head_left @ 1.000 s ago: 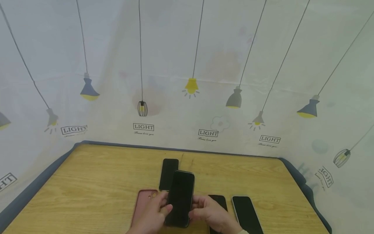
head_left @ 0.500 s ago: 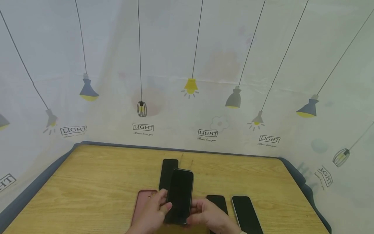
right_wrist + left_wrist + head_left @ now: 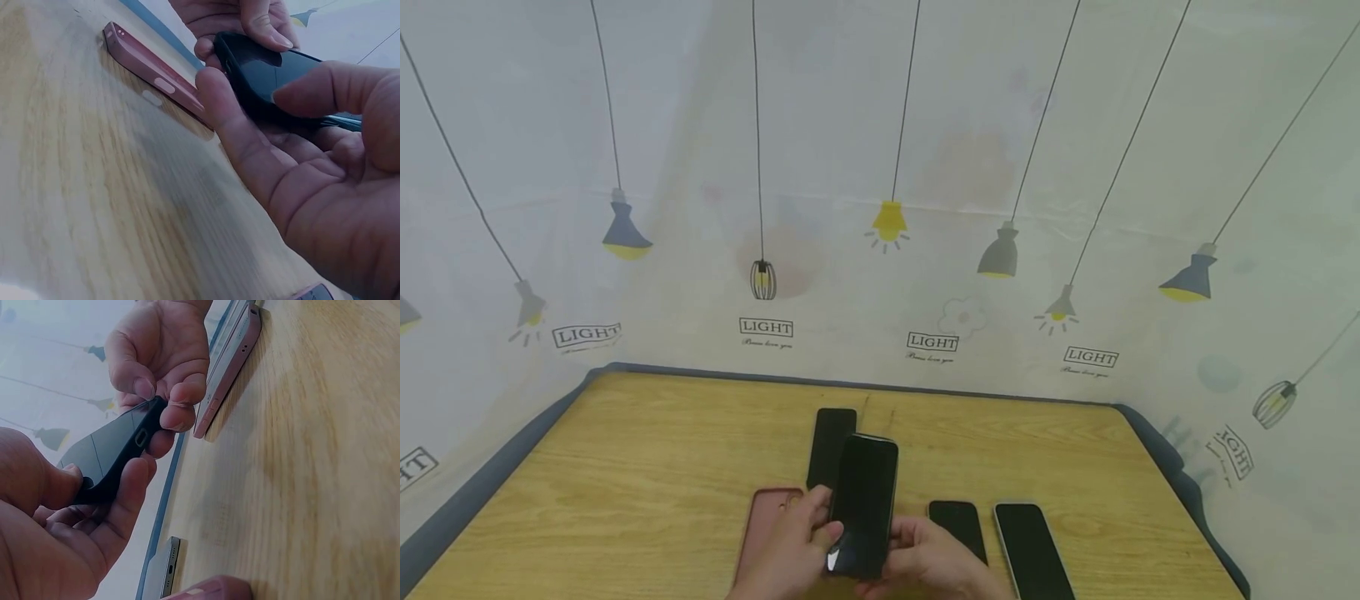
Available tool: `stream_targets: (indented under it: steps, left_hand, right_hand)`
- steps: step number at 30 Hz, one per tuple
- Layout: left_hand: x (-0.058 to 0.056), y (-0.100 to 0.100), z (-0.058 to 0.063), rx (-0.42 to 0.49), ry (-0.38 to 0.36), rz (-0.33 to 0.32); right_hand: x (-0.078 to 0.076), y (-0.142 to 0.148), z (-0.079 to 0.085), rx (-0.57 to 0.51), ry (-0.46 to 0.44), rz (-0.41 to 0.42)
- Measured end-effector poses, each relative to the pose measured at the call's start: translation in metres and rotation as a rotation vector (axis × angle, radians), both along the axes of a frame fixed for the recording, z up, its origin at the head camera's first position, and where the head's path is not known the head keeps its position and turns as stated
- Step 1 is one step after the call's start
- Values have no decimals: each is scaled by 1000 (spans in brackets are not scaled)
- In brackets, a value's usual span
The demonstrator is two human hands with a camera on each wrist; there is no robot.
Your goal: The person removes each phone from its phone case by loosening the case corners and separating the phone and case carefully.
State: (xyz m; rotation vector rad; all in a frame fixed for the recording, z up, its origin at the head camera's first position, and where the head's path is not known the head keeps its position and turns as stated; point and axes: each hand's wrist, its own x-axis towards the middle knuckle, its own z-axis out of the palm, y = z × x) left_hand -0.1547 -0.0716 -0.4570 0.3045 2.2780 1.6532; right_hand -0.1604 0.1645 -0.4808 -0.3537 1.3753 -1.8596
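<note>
Right hand (image 3: 934, 557) is shifted slightly nearer along phone (image 3: 867, 504); phone, long axis near–far, is gripped by it and left hand (image 3: 790, 537).

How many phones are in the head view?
4: the held phone in the left hand and right hand, the far phone beyond it on the table, and to the right a partly covered phone and a silver-edged phone. Others may be hidden.

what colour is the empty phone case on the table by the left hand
Pink; the phone case shows best in the right wrist view.
</note>
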Motion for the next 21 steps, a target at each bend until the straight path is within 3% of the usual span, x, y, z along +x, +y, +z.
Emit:
stream_targets:
  steps: [5, 12, 21]
  left_hand:
    - [1, 0, 0, -40, 6, -4]
    - [2, 0, -1, -11, 25, -11]
    - [3, 1, -2, -24, 93, -11]
  right_hand:
    - [2, -5, -2, -3, -19, -31]
    - [5, -11, -1, 45, -3, -95]
    - [4, -8, 0, 66, 25, -64]
